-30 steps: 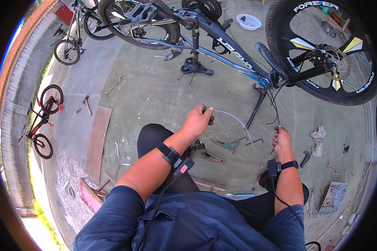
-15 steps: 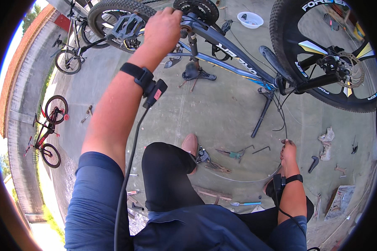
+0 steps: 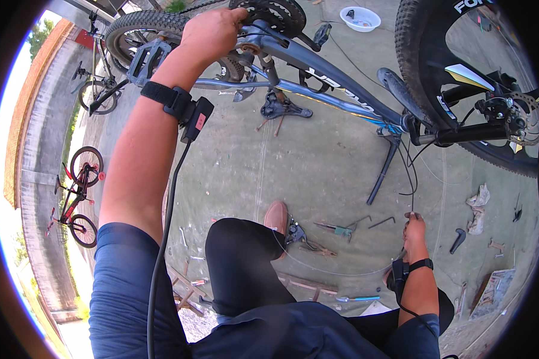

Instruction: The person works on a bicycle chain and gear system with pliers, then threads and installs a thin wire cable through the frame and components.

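An upside-down mountain bike with a blue-grey frame (image 3: 317, 63) fills the upper part of the view. My left hand (image 3: 212, 31) is at its crank end, beside the black chainring (image 3: 275, 15). The fingers there are curled closed, and whatever they grip is hidden. Low on the right, my right hand (image 3: 414, 230) pinches a thin cable (image 3: 412, 194) below the front of the frame. From this hand, a pale bare wire (image 3: 341, 273) curves left across the ground toward my shoe. The bike's saddle (image 3: 286, 107) rests on the ground, and its front wheel (image 3: 413, 60) stands up at the right.
Tools lie on the concrete: green-handled pliers (image 3: 340, 231), a hex key (image 3: 382, 222), a blue-handled tool (image 3: 362, 298) and a black grip-like piece (image 3: 458, 240). A white basin (image 3: 360, 27) sits beyond the frame. A red-and-black bike (image 3: 78, 197) and another bike (image 3: 102, 90) are at left.
The whole view has shifted a little, with the bike's front wheel now farther right and lower. Both hands keep their places, left at the crank area and right on the cable.
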Demonstrator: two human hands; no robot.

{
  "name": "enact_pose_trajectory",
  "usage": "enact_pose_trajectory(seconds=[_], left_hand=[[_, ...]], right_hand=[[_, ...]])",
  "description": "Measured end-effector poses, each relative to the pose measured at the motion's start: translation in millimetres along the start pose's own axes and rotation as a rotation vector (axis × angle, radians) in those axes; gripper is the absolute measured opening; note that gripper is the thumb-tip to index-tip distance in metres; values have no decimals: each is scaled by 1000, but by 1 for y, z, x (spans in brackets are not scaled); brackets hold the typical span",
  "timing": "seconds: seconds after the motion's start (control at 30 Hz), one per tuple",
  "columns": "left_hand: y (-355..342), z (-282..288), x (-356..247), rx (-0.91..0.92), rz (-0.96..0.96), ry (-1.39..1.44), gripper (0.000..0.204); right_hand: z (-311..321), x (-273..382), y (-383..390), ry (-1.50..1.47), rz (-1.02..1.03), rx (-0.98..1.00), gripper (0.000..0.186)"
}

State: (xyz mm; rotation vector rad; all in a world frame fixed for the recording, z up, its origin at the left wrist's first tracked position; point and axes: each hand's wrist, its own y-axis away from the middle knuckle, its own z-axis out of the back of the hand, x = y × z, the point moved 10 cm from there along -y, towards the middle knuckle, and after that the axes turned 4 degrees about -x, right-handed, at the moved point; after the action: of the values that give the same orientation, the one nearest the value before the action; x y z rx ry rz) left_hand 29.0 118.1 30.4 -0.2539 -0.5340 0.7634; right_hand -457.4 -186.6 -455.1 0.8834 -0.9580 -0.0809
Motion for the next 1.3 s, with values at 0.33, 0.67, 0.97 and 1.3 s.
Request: enact_pose_trajectory(seconds=[0.33, 0.67, 0.97, 1.3], left_hand=[[-18, 2, -2, 45, 11, 142, 24], [-58, -19, -3, 326, -110, 272, 25], [-36, -17, -17, 470, -72, 357, 24], [-35, -41, -36, 414, -176, 385, 22]], right_hand=[[-1, -2, -8, -48, -51, 3, 23], [13, -1, -36, 17, 80, -68, 22], [-2, 13, -12, -8, -2, -33, 24], [7, 1, -15, 34, 4, -126, 23]])
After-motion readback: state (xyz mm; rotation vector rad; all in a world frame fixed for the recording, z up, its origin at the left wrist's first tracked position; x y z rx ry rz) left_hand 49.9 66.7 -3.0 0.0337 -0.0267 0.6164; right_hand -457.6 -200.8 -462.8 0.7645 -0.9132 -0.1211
